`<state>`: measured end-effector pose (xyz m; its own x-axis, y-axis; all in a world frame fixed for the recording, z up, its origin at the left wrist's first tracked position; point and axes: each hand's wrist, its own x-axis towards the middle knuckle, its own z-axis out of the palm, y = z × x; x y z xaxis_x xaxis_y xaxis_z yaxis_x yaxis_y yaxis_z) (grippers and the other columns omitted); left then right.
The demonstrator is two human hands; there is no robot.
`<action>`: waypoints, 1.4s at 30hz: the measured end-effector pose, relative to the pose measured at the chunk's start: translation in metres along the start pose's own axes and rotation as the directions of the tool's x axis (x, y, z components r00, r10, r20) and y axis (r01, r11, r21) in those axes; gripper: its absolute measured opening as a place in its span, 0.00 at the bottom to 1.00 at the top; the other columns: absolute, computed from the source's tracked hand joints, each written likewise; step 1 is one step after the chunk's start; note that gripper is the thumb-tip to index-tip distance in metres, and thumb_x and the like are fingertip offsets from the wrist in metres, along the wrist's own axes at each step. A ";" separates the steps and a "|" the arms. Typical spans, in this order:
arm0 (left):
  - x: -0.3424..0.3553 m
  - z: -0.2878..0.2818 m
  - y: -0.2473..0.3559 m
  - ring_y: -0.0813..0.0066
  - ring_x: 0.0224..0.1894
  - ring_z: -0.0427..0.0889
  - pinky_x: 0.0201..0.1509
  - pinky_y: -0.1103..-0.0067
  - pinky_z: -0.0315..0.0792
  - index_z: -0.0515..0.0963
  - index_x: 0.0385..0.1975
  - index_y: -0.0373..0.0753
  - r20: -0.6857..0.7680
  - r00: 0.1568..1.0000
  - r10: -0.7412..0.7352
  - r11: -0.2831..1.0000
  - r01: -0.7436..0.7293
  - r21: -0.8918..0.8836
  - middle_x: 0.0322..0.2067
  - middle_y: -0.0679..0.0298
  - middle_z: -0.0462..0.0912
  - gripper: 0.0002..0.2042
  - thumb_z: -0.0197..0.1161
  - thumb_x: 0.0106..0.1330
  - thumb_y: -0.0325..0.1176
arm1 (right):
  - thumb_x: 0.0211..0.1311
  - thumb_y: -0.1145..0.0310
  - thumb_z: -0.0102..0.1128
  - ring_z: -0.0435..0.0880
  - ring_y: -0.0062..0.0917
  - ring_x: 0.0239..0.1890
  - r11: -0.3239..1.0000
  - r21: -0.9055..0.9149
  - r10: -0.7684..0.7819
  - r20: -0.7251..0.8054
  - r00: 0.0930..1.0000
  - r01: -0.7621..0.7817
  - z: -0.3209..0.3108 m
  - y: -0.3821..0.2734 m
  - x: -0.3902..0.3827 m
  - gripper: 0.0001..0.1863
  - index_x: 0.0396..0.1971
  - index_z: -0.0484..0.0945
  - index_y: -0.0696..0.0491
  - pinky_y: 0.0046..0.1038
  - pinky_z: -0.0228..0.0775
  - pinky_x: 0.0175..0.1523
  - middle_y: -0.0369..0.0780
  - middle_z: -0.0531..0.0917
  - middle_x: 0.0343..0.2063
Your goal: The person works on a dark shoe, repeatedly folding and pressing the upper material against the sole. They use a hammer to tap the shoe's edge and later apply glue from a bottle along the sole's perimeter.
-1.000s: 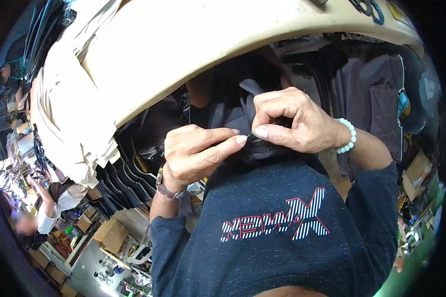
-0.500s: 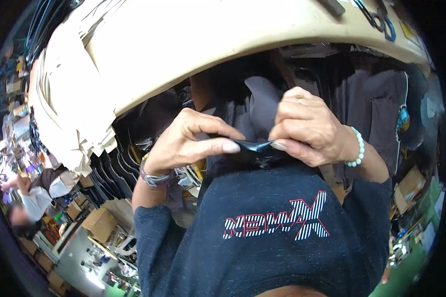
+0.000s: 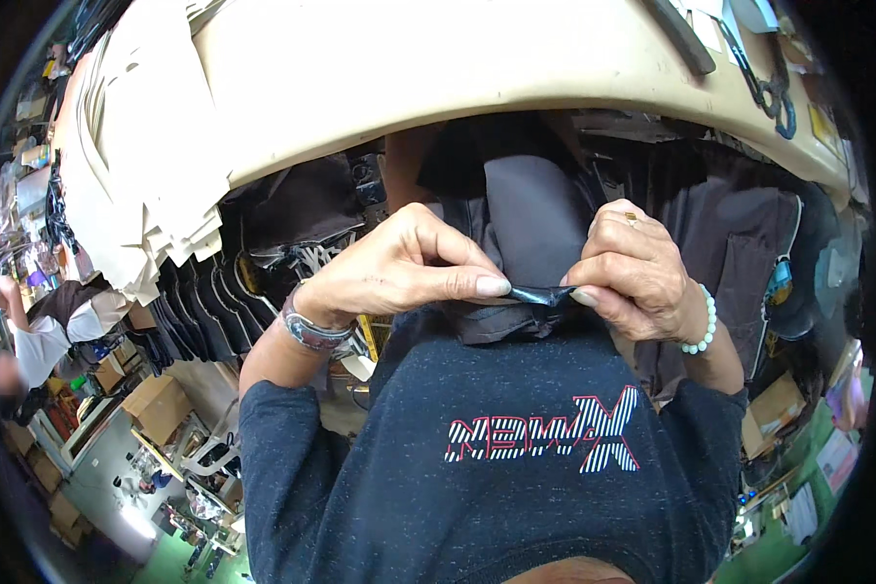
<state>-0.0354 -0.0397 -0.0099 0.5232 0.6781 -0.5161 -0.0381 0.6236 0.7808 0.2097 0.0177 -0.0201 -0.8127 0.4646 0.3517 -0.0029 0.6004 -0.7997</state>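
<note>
My left hand [image 3: 428,273] pinches the left end of a narrow, shiny dark strip [image 3: 535,295] between thumb and fingers, a watch on its wrist. My right hand [image 3: 623,273] grips the strip's right end, wearing a ring and a bead bracelet. The strip lies across a dark grey-brown fabric piece [image 3: 526,209] that hangs in front of my dark T-shirt, below the cream table's edge.
The cream table [image 3: 380,68] holds pale sheets [image 3: 146,146], a dark bar [image 3: 676,34] and scissors [image 3: 769,97]. Dark hanging pieces [image 3: 204,311] flank me below it. A person [image 3: 44,341] is at the far left; cardboard boxes [image 3: 161,404] stand at lower left.
Both hands have moved slightly apart and pull the dark strip straighter between them. The right hand has moved right and down. More of the fabric behind them now shows.
</note>
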 end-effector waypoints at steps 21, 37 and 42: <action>0.007 0.017 0.004 0.74 0.25 0.77 0.32 0.78 0.67 0.81 0.25 0.32 0.079 0.930 0.358 0.895 -0.366 0.253 0.21 0.61 0.81 0.08 0.65 0.54 0.31 | 0.51 0.70 0.61 0.73 0.28 0.23 0.984 0.180 0.007 -0.014 1.000 -0.005 0.002 0.004 0.003 0.06 0.23 0.77 0.57 0.28 0.63 0.32 0.38 0.73 0.19; 0.017 0.017 0.003 0.76 0.25 0.77 0.29 0.80 0.68 0.80 0.26 0.31 0.142 0.896 0.420 0.881 -0.440 0.172 0.21 0.60 0.80 0.09 0.65 0.56 0.32 | 0.59 0.65 0.56 0.72 0.25 0.24 0.796 0.585 0.157 0.044 0.987 -0.153 0.014 0.015 0.000 0.11 0.24 0.76 0.57 0.26 0.63 0.31 0.37 0.73 0.21; 0.020 0.020 0.005 0.72 0.27 0.78 0.32 0.77 0.70 0.80 0.25 0.32 0.071 0.893 0.444 0.859 -0.447 0.248 0.22 0.61 0.81 0.07 0.65 0.55 0.30 | 0.59 0.68 0.55 0.72 0.23 0.23 0.760 0.608 0.218 0.094 0.971 -0.229 0.015 0.021 -0.003 0.12 0.21 0.72 0.59 0.24 0.62 0.29 0.37 0.73 0.20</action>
<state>-0.0087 -0.0306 -0.0090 0.5107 0.8551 -0.0894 -0.0550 0.1363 0.9891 0.2034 0.0195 -0.0455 -0.8445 0.5215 0.1215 -0.1700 -0.0460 -0.9844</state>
